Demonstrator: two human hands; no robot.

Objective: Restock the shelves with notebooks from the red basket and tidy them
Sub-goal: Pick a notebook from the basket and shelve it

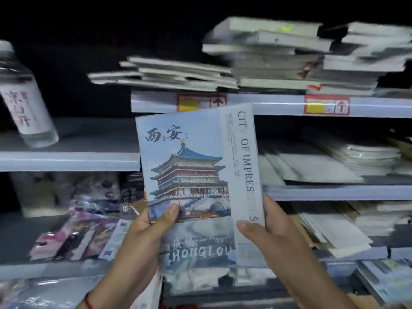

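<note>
Notebook (196,166) with a blue tower cover stands upright at frame centre, held in front of the shelves (289,105). I see the left hand (153,221) gripping its lower corner at 7 o'clock, thumb on the cover. The right hand (265,228) pinches the lower edge at 5 o'clock. Blurred notebook stacks (267,56) lie on the upper shelf at 1 o'clock. A bottle (24,94) leans at 9 o'clock.
</note>
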